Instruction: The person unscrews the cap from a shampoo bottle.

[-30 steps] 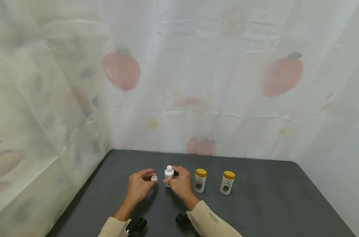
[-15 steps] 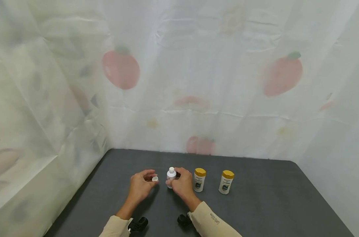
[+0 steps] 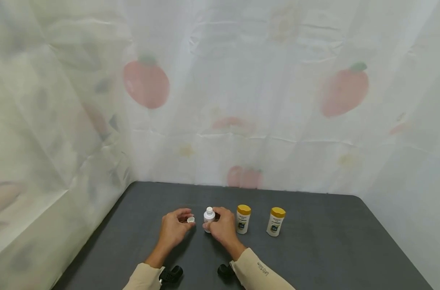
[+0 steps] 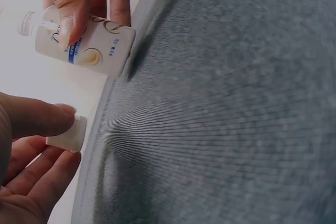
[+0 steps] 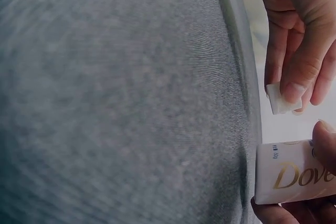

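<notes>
Between thumb and fingers, my left hand pinches a small white cap, its hollow side turned up in the head view. Just to the right, my right hand grips a small white bottle upright by its body. The bottle's narrow neck is uncapped, and a gap separates it from the cap. Gold "Dove" lettering shows on its side in the right wrist view. In the left wrist view, the right thumb presses on the label. Whether the bottle's base touches the table is hard to tell.
Two white bottles with yellow lids stand to the right of my hands: a nearer bottle close to the right hand and a farther bottle. All of this is on a dark grey table. A fruit-printed curtain hangs behind it.
My left hand has shifted slightly right with the cap. The bottle in my right hand has moved a little toward me. The cap and bottle stay apart.
</notes>
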A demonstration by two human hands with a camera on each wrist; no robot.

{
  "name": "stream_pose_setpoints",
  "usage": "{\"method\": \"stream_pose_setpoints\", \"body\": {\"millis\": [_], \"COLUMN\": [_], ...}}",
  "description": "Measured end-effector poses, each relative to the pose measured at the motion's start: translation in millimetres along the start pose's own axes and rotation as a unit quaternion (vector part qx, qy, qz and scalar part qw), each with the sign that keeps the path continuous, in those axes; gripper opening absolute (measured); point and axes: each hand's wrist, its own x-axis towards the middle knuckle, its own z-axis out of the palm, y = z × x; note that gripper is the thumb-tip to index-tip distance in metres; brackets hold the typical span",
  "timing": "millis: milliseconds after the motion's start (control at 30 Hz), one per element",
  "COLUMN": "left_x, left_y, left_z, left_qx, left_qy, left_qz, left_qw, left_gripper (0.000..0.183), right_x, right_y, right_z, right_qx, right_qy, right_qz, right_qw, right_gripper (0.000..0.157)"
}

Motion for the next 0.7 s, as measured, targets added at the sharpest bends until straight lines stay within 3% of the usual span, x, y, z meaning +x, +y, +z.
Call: {"method": "stream_pose_setpoints", "body": {"millis": [700], "left_x": [-1.7], "left_y": [-3.2], "left_z": [10.7], "left_qx": [-0.009], "left_qy": [-0.007], "left_qz": [0.000], "left_qw": [0.9999], "left_gripper": [0.037], "right_x": [-3.7], "right_y": [4.7], "right_z": [3.0], "right_qx": [-0.007], "right_qy": [-0.004], "right_qz": [-0.009], "right_qw": [1.000], "right_gripper": [0.049]}}
